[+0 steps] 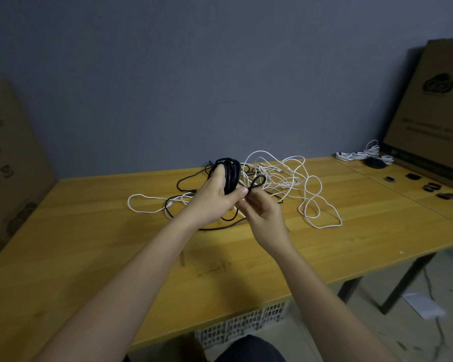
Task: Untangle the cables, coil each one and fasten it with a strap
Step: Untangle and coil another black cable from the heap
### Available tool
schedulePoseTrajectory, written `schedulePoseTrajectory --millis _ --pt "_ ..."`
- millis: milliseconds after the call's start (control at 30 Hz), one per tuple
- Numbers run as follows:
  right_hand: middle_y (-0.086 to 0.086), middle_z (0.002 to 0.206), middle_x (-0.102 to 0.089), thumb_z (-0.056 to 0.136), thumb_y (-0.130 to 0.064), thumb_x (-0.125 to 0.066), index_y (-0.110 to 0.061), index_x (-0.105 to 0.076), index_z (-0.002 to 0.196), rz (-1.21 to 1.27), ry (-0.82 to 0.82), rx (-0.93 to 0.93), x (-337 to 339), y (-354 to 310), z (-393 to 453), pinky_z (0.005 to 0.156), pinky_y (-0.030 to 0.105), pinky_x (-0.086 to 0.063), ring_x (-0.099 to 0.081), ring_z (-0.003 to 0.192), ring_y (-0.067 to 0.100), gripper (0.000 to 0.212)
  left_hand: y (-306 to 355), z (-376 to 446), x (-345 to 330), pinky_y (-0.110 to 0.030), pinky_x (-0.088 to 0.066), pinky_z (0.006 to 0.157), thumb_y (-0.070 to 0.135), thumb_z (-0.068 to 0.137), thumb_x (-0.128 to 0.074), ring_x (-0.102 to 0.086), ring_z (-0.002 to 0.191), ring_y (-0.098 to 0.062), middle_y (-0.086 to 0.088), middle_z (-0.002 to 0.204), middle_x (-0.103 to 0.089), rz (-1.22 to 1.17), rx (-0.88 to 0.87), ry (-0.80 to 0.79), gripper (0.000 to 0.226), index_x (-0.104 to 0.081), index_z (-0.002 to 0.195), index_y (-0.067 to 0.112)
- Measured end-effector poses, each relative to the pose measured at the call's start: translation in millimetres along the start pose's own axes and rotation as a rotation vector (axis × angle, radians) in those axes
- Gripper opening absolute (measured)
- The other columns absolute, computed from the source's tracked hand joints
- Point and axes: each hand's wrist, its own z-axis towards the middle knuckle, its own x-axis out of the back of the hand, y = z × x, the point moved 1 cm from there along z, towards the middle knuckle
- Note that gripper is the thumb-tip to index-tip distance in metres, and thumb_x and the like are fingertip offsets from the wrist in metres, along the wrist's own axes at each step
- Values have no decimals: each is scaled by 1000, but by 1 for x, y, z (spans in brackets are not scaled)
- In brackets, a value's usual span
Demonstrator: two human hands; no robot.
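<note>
While the left hand [215, 197] grips a coil of black cable [230, 176], fingers curled round the bundle and thumb pressed across its near side, the right hand [259, 212] pinches a small loop of the same black cable [256, 182] just beside the thumb. Both hands are held above the middle of the bench [89, 244]. One loose tail of black cable [191, 178] runs from the coil down onto the bench top and curves back under the wrists. Beyond the hands, towards the far edge, lies a tangle of white cable [285, 176]; how many white cables make it up cannot be told, but one long loop [147, 203] trails left and another [322, 205] sprawls right. Near the far right corner sit bundled white cables [361, 154], about three, beside a dark round thing [375, 163]. Four small dark straps [429, 187] lie scattered along the right edge. Two cardboard sheets stand against the wall, one [434, 105] right, one [8, 163] left.
</note>
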Motion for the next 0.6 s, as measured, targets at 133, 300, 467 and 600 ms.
schedulePoseTrajectory --millis 133,300,467,600 --pt "-11 82 -62 95 -21 -50 -27 -54 89 38 23 7 -6 0 -7 72 54 -47 -58 78 18 9 -2 -4 -8 -52 -52 77 38 89 -60 -56 65 -16 -6 84 -65 -5 22 37 39 -39 106 9" --pt "-12 91 -65 99 -4 -41 -19 -50 96 91 131 -54 1 1 -18 71 27 -47 -64 85 10 18 -11 -6 -13 -48 -51 80 33 91 -59 -60 81 -25 -4 92 -63 30 32 180 34 -35 102 10" --pt "-5 92 -54 101 -8 -34 -28 -53 100 -93 247 -219 26 11 -26 73 25 -46 -58 77 11 27 -20 -16 -12 -43 -40 62 28 95 -56 -55 77 -29 -7 76 -58 362 -30 259 33 -27 98 13" --pt "-1 105 -48 102 -16 -37 -17 -56 118 -562 21 -159 49 7 -22 71 28 -40 -51 81 14 25 -27 -20 -8 -34 -26 59 26 98 -52 -47 73 -29 0 64 -44 632 1 252 29 -36 110 5"
